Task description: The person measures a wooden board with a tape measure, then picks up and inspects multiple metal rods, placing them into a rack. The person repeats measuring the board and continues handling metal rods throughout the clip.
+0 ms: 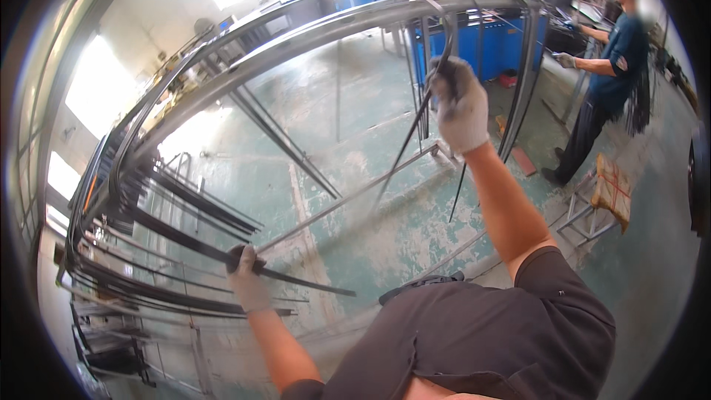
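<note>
Long black flexible strips hang over a grey metal rack bar [296, 43] in front of me. On the left, my gloved left hand [248, 274] is closed around a bundle of black strips [185, 235], whose tail sticks out past the fingers. Higher up and to the right, my gloved right hand [459, 107] is closed on a black strip [409, 137] that comes down from the bar; its lower end looks blurred. The white gloves have dark palms and fingers. How many strips each hand grips is hidden.
More black strips [159, 296] hang at the rack's left end. Behind the rack stands a blue cabinet [478, 52]. A co-worker [618, 67] in gloves stands at the right. Near them are a metal stool [581, 218] with a tan package [613, 189] and a reddish block [524, 163] on the floor.
</note>
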Demonstrator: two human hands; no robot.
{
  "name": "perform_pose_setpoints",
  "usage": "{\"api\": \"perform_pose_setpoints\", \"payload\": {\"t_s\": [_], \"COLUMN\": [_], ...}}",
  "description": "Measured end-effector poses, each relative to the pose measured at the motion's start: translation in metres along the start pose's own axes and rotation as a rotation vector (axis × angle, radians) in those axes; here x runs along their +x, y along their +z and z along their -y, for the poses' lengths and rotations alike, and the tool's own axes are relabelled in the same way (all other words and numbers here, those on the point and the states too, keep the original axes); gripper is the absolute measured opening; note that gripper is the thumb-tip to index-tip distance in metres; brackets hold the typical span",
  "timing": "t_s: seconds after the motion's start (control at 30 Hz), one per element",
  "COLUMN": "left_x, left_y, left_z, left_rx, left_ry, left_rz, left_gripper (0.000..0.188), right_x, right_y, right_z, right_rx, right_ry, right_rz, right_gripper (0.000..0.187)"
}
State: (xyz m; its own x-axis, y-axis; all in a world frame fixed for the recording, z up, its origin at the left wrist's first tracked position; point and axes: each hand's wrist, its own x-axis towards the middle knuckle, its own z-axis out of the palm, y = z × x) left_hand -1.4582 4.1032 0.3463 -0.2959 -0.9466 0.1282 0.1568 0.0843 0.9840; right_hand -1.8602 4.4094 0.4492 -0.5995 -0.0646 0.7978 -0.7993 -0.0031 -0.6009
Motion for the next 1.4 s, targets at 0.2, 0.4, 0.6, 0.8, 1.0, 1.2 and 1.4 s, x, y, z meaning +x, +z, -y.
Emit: {"api": "perform_pose_setpoints", "payload": {"t_s": [0.2,0.4,0.6,0.8,1.0,1.2,1.4], "left_x": [-0.004,-0.027,-0.048,-0.064,-0.059,-0.053,-0.047], "left_y": [0.015,0.009,0.051,0.129,0.166,0.153,0.147], "left_z": [0.021,0.012,0.009,0.013,0.039,0.036,0.031], "left_rx": [0.080,-0.260,-0.022,0.046,-0.318,0.063,0.160], "left_ry": [0.011,0.024,-0.023,-0.035,-0.179,-0.121,-0.019], "left_rz": [-0.014,0.132,0.216,0.484,0.526,0.558,0.570], "left_gripper": [0.021,0.029,0.022,0.022,0.040,0.030,0.025], "right_x": [0.059,0.043,-0.056,-0.103,-0.096,-0.083,-0.087], "right_y": [-0.020,-0.039,-0.007,0.058,0.110,0.115,0.117], "right_z": [-0.037,-0.044,-0.005,0.073,0.079,0.071,0.077], "right_rx": [-0.328,-0.432,0.030,0.233,0.391,0.507,0.306], "right_ry": [-0.260,-0.016,-0.163,0.062,0.262,0.354,0.178], "right_rz": [-0.251,-0.213,-0.024,0.714,1.072,1.150,1.120], "right_gripper": [0.031,0.033,0.028,0.043,0.045,0.043,0.041]}}
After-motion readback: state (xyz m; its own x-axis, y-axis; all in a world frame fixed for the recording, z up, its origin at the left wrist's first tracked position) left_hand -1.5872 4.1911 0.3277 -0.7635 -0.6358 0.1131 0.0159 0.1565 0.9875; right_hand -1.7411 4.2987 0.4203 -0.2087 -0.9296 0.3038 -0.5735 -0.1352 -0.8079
